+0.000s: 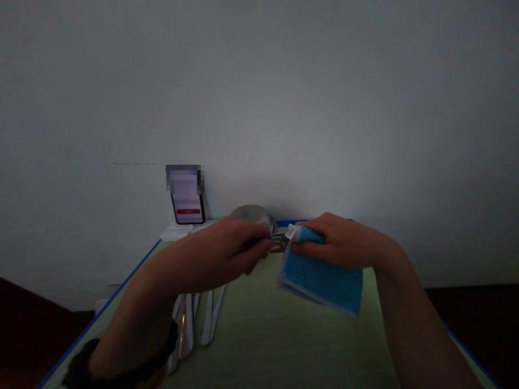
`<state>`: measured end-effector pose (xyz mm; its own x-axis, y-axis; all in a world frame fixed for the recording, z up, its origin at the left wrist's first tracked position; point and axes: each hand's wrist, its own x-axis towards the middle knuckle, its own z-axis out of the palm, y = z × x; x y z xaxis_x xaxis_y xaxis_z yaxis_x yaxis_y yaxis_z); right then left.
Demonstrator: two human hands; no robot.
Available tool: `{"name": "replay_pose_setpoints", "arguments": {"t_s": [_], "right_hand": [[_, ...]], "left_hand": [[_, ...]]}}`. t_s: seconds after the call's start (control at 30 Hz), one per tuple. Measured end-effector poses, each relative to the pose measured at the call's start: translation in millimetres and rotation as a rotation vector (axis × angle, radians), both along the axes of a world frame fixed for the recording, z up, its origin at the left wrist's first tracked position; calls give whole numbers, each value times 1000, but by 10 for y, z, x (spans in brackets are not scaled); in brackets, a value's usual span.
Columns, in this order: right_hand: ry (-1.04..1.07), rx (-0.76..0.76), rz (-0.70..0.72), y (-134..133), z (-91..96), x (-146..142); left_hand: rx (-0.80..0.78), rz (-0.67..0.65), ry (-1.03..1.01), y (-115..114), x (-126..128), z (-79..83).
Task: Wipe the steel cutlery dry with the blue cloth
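Observation:
Above the table, the fingers of my left hand (243, 246) are pinched around a metal fork (279, 236). Its tines seem to show in the gap between my hands; the rest is hidden. A folded blue cloth (324, 281) with a pale edge and a white tag hangs from my right hand (340, 240), whose thumb and fingers are closed on it. The cloth's tagged corner meets the fork. Beneath my left forearm lie several pieces of metal cutlery (207, 319), handles toward me, their far ends covered by my arm.
A phone (190, 208) leans upright against the wall (324, 108) on a white object (174, 232) at the back left. Beside it, a round metal dish (253, 213) stands at the back, partly behind my left hand. The pale green table (284, 335) has a blue edge.

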<state>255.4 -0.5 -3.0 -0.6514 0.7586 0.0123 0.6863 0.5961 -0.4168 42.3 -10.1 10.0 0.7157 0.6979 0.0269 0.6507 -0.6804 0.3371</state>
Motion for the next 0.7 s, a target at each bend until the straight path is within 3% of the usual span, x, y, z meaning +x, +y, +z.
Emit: {"name": "replay_pose_setpoints", "arguments": {"t_s": [0.27, 0.7], "right_hand": [[6, 103, -3, 10, -18, -36], [86, 78, 55, 0, -6, -65]], "left_hand": [[83, 4, 64, -1, 69, -40], [64, -48, 38, -30, 112, -27]]}}
